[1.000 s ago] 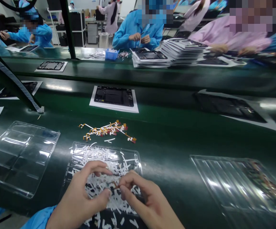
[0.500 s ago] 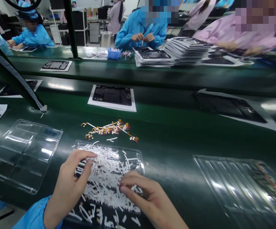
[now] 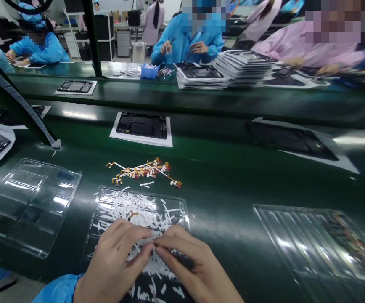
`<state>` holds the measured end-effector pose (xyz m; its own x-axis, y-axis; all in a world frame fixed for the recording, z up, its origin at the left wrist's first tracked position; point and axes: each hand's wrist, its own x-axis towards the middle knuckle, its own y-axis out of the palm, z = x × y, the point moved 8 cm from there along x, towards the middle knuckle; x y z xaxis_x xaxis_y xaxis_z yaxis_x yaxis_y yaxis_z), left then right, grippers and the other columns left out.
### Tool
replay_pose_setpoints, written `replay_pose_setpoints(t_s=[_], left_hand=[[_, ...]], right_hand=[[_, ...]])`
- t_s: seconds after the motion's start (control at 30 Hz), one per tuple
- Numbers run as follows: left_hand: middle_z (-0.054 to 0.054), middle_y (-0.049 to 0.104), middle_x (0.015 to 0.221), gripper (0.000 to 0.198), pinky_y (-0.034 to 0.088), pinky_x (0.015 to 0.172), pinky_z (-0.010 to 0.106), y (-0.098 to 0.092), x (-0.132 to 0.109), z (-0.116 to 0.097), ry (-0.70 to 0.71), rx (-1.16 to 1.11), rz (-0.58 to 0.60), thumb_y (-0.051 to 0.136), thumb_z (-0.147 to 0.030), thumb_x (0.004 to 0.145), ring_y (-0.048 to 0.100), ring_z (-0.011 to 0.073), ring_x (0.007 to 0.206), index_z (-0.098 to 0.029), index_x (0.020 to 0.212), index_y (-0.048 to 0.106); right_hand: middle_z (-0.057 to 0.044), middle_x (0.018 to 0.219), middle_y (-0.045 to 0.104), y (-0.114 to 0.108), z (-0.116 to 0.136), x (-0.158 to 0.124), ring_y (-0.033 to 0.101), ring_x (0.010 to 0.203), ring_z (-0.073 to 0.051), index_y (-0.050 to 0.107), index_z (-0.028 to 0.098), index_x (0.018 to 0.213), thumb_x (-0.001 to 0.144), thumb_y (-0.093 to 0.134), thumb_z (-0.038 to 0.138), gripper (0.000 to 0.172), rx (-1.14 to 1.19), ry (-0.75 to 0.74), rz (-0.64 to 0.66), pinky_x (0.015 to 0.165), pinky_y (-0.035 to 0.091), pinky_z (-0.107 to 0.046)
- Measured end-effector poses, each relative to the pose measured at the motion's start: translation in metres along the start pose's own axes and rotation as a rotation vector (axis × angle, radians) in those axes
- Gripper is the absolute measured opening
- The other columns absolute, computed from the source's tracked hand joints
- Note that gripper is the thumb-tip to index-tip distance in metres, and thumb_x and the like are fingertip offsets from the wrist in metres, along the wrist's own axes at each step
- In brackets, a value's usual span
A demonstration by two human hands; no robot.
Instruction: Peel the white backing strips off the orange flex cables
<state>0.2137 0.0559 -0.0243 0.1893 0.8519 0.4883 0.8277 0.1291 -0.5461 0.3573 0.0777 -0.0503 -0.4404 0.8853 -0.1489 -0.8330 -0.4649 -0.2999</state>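
Note:
My left hand (image 3: 116, 256) and my right hand (image 3: 190, 256) meet over a clear plastic tray (image 3: 185, 206). Thumb and forefinger are pinched on each, with the tips touching or nearly so. Whatever is between them is too small to make out. A heap of white paper-like strips (image 3: 122, 206) covers much of the tray. Just beyond my left fingers shows a small orange flex cable piece (image 3: 132, 215); whether it is held or lies on the strips, I cannot tell. Behind the tray is a loose pile of orange-and-white flex cables (image 3: 144, 170).
An empty clear compartment tray (image 3: 40, 189) lies left, a ribbed clear tray (image 3: 299, 240) with cables right. Dark device panels on white sheets (image 3: 143, 125) rest on the green bench. A dark post (image 3: 21, 99) slants at left. Co-workers sit opposite, near stacked panels (image 3: 242, 69).
My left hand has moved right and down to meet my right fingertips. The orange piece has come into view. At the far left, a panel on its sheet has lifted, with another person's fingers at it.

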Motion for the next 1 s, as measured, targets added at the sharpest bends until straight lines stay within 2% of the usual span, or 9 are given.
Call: replay_pose_setpoints(t_s=[0.13, 0.27, 0.4, 0.57, 0.73, 0.9, 1.0], left_hand=[[0.006, 0.074, 0.09, 0.011, 0.057, 0.073, 0.029, -0.005, -0.001, -0.002, 0.001, 0.005, -0.041, 0.061, -0.01, 0.097, 0.069, 0.0183, 0.08, -0.017, 0.106, 0.065], [0.004, 0.078, 0.09, 0.012, 0.059, 0.074, 0.025, 0.001, -0.001, 0.0, -0.028, -0.072, 0.003, 0.059, -0.013, 0.099, 0.074, 0.0158, 0.079, -0.017, 0.106, 0.068], [0.004, 0.079, 0.091, 0.009, 0.061, 0.076, 0.021, 0.003, -0.003, 0.002, -0.051, -0.105, 0.001, 0.061, -0.016, 0.099, 0.077, 0.0147, 0.081, -0.018, 0.105, 0.068], [0.005, 0.072, 0.088, 0.011, 0.062, 0.073, 0.024, 0.001, -0.004, 0.002, -0.072, -0.099, -0.032, 0.058, -0.013, 0.1, 0.074, 0.0152, 0.08, -0.018, 0.097, 0.066], [0.007, 0.075, 0.098, 0.013, 0.063, 0.08, 0.026, 0.004, -0.005, 0.002, -0.074, -0.136, 0.0, 0.057, -0.011, 0.099, 0.076, 0.0176, 0.09, -0.02, 0.103, 0.066], [0.004, 0.068, 0.082, 0.01, 0.061, 0.067, 0.024, 0.001, -0.006, 0.004, -0.087, -0.092, -0.037, 0.06, -0.012, 0.098, 0.071, 0.0159, 0.074, -0.019, 0.093, 0.065], [0.005, 0.072, 0.091, 0.011, 0.061, 0.074, 0.023, 0.004, -0.007, 0.006, -0.098, -0.127, 0.002, 0.058, -0.012, 0.1, 0.074, 0.0162, 0.082, -0.02, 0.099, 0.065]], right_hand=[[-0.002, 0.089, 0.069, 0.002, 0.0, 0.001, 0.064, 0.085, -0.019, 0.077, 0.029, 0.096, 0.101, 0.056, 0.029, 0.022, -0.05, -0.045, 0.0, 0.078, 0.051, -0.031], [-0.003, 0.086, 0.067, 0.004, -0.002, 0.0, 0.063, 0.084, -0.02, 0.076, 0.026, 0.092, 0.102, 0.054, 0.028, 0.024, -0.106, -0.074, 0.007, 0.075, 0.05, -0.032], [-0.003, 0.088, 0.068, 0.002, 0.0, -0.002, 0.064, 0.085, -0.02, 0.076, 0.026, 0.098, 0.102, 0.052, 0.026, 0.025, -0.123, -0.092, -0.016, 0.075, 0.051, -0.032], [-0.004, 0.086, 0.068, 0.0, 0.005, -0.005, 0.065, 0.083, -0.021, 0.078, 0.028, 0.104, 0.102, 0.053, 0.025, 0.025, -0.151, -0.137, -0.04, 0.075, 0.055, -0.034], [-0.004, 0.087, 0.068, 0.0, 0.007, -0.004, 0.066, 0.084, -0.021, 0.077, 0.028, 0.104, 0.102, 0.052, 0.023, 0.026, -0.167, -0.134, -0.055, 0.076, 0.056, -0.035], [-0.004, 0.09, 0.069, 0.001, 0.009, -0.003, 0.066, 0.086, -0.021, 0.077, 0.03, 0.111, 0.101, 0.054, 0.021, 0.026, -0.173, -0.148, -0.061, 0.076, 0.056, -0.034], [-0.004, 0.09, 0.068, 0.002, 0.007, -0.003, 0.065, 0.086, -0.021, 0.076, 0.029, 0.111, 0.102, 0.052, 0.022, 0.026, -0.194, -0.129, -0.056, 0.078, 0.055, -0.036]])
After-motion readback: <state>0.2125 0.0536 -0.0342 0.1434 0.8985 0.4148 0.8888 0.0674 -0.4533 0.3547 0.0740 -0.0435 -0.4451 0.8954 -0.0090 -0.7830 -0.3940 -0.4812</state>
